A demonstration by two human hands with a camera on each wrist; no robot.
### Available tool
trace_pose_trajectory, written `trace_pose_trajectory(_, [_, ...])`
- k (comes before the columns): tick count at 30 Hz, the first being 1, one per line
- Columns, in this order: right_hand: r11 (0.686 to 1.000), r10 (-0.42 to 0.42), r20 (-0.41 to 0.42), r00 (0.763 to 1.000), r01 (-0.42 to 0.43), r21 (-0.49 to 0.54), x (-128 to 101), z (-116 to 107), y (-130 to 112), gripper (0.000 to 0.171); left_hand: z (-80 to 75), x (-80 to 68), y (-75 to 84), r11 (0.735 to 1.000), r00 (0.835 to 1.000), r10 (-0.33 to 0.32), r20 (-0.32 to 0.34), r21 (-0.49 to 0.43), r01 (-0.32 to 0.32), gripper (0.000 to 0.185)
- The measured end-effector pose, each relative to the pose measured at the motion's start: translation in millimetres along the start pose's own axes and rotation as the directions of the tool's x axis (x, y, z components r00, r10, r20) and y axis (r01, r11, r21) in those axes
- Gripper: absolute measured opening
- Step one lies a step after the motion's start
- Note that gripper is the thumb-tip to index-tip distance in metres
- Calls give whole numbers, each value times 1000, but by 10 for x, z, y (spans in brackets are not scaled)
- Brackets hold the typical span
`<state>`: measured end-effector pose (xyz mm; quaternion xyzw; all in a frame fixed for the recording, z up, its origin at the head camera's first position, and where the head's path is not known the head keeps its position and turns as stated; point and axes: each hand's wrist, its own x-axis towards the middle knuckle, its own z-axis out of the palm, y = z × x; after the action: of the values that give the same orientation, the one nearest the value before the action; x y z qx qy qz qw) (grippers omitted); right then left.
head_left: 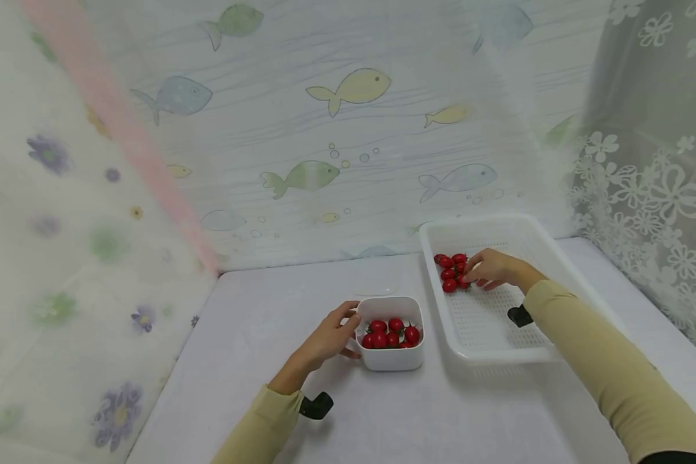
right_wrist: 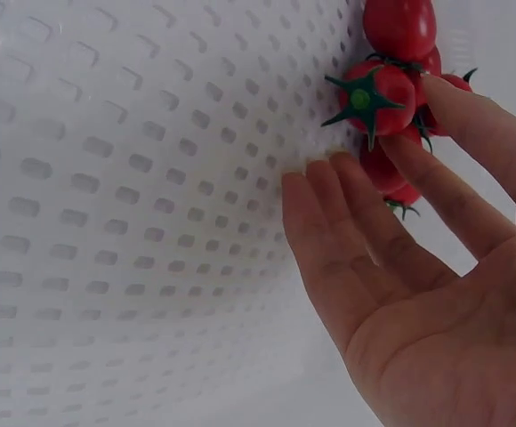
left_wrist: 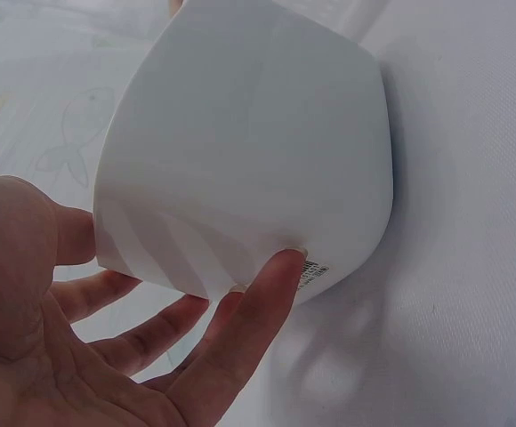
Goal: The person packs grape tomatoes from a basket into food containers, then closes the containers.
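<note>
Now two hands work at once, one on a bowl of tomatoes, one in a basket.

Spread and relaxed, the left hand [head_left: 327,340] lays its fingertips [left_wrist: 276,271] against the outer wall of the small white rounded-square plastic bowl [head_left: 392,357], thumb near the rim; just beyond the fingers, inside the bowl, lie red cherry tomatoes with green stems [head_left: 391,333]. To the far side, well apart from that hand, the right hand [head_left: 495,269] reaches into the white perforated plastic basket [head_left: 499,322], its fingers [right_wrist: 391,173] straight and touching a small cluster of red cherry tomatoes [head_left: 451,270] lying at the fingertips on the basket floor. Whether a fruit is pinched cannot be told. Both containers rest on the pale lilac tabletop [head_left: 255,335], beneath both hands.
</note>
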<state>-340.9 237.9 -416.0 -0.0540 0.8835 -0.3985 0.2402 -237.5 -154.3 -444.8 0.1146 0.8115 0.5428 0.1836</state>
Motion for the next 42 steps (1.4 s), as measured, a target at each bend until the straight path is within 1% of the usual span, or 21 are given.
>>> trace_pose_trajectory(7, [1000, -5, -24, 1000, 5, -2, 32, 38, -29, 37, -1, -1, 5, 1000, 1000, -2, -3, 4, 2, 40])
trace_pose_trajectory(15, [1000, -23, -17, 1000, 23, 5, 67, 67, -28, 35, 3, 3, -5, 1000, 1000, 7, -4, 4, -7, 40])
trace_pose_trajectory(23, [998, -31, 3, 1000, 31, 59, 88, 39, 27, 30, 8, -18, 14, 1000, 1000, 5, 1, -3, -5, 44])
trace_pose_trajectory(29, [995, -57, 23, 998, 55, 86, -15, -14, -22, 37, -6, 17, -25, 1000, 1000, 12, -9, 5, -12, 41])
trace_pose_trajectory(34, [990, -70, 37, 997, 65, 128, -96, -34, -67, 42, 2, 13, -31, 1000, 1000, 10, -6, 1, -10, 41])
trace_pose_trajectory(39, [985, -87, 46, 995, 79, 153, -127, -44, -94, 41, 9, -1, -16, 1000, 1000, -2, -9, -3, 2, 42])
trace_pose_trajectory(42, [982, -98, 45, 994, 90, 165, -144, -57, -101, 39, 11, -8, -6, 1000, 1000, 5, -11, -6, -5, 42])
